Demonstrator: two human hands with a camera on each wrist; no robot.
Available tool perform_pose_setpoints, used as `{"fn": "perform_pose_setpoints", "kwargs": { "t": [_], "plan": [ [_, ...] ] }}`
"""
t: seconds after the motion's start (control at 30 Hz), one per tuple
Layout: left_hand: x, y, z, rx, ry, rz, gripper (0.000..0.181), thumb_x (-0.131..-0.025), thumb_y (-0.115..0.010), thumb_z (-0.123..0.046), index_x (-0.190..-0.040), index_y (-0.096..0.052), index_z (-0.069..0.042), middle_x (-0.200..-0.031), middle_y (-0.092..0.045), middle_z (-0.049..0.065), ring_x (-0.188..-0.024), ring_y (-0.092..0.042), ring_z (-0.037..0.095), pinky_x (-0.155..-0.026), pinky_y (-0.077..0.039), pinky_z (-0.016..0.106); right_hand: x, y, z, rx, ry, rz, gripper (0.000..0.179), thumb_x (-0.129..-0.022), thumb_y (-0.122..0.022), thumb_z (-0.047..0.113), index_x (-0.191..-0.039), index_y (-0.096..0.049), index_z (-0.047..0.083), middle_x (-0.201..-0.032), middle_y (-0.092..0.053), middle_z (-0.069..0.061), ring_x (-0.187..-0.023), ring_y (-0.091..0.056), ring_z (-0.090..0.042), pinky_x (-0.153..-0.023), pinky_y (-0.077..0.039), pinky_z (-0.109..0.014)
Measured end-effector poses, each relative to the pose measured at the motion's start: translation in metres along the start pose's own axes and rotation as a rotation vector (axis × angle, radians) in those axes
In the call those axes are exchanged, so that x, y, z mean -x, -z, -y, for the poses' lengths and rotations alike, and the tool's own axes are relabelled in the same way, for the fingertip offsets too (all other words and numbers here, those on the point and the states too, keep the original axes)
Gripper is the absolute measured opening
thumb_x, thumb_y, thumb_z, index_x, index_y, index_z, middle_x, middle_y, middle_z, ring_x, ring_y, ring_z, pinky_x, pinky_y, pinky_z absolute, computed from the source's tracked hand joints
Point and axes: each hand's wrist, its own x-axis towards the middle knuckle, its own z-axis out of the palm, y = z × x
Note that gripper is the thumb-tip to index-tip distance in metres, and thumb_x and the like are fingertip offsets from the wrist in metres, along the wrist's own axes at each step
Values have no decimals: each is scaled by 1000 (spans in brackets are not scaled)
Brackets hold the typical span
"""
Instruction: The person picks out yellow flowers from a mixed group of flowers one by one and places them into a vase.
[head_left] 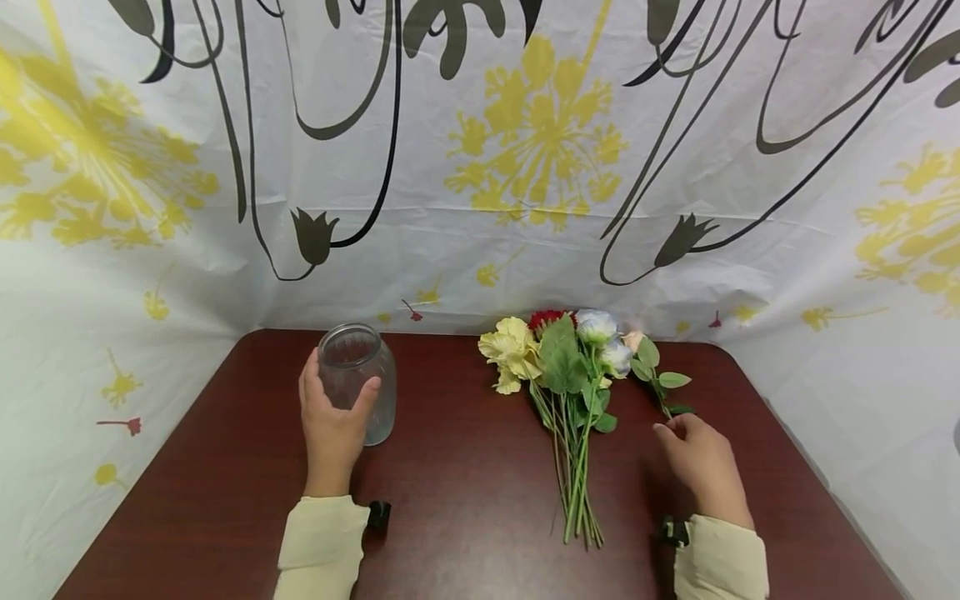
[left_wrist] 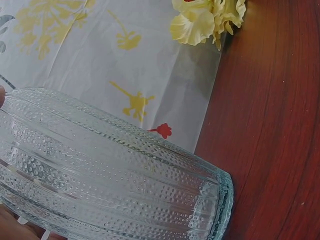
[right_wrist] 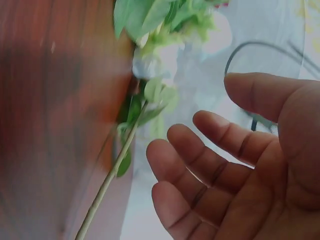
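Note:
My left hand (head_left: 333, 429) grips a clear ribbed glass jar (head_left: 384, 396), thumb on the near side and fingers around its left. Upright on the table, the jar (left_wrist: 115, 160) shows a dotted texture in the left wrist view. At the right, my right hand (head_left: 703, 462) is close to the stem end of a single pale pink flower with green leaves (head_left: 647, 358). In the right wrist view the thumb and bent fingers (right_wrist: 212, 167) stand apart with nothing between them, and the flower's stem (right_wrist: 107, 182) passes beside the fingertips.
Between the hands lies a bunch of artificial flowers (head_left: 562, 358), yellow, red and bluish white, their green stems (head_left: 577, 483) pointing toward me. Everything rests on a dark red-brown table (head_left: 465, 517). A white printed cloth (head_left: 435, 250) hangs behind and along both sides.

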Motion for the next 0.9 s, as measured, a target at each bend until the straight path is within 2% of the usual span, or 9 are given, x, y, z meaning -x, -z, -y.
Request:
{"fn": "perform_pose_setpoints", "kwargs": {
  "t": [0.13, 0.3, 0.47, 0.73, 0.9],
  "plan": [
    [0, 0, 0, 2, 2, 1, 93, -83, -81, -36, -157, -27, -19, -155, -29, 6, -139, -30, 27, -108, -25, 64, -1, -8, 17, 0, 41, 40, 37, -101, -55, 32, -115, -59, -1, -104, -64, -18, -89, -59, -32, -73, -46, -48],
    [0, 0, 1, 4, -1, 2, 93, -83, -81, -36, -157, -27, -19, -155, -29, 6, -139, -30, 27, -108, -25, 64, -1, -23, 37, 6, 131, 71, 29, -100, -59, 27, -113, -62, 2, -102, -66, -13, -85, -60, -25, -72, -48, -46],
    [-1, 0, 1, 6, 4, 2, 93, -83, -81, -36, -157, -26, -19, -155, -30, 5, -139, -30, 27, -108, -25, 64, 2, -38, 58, 19, 205, 82, 22, -96, -64, 21, -108, -64, 3, -93, -66, -8, -75, -58, -19, -67, -47, -42],
    [-1, 0, 0, 15, 26, 12, 93, -84, -80, -36, -157, -25, -21, -155, -29, 6, -139, -30, 28, -107, -25, 66, 8, -56, 84, 34, 231, 91, 11, -94, -67, 17, -95, -63, 6, -73, -54, -2, -60, -46, -17, -57, -38, -35],
    [-1, -1, 0, 11, 25, 7, 94, -83, -81, -36, -157, -25, -21, -155, -28, 6, -139, -29, 27, -107, -24, 66, 9, -65, 89, 35, 236, 78, 16, -94, -68, 16, -84, -57, 9, -65, -45, -2, -54, -41, -17, -53, -34, -33]
  ]
}}
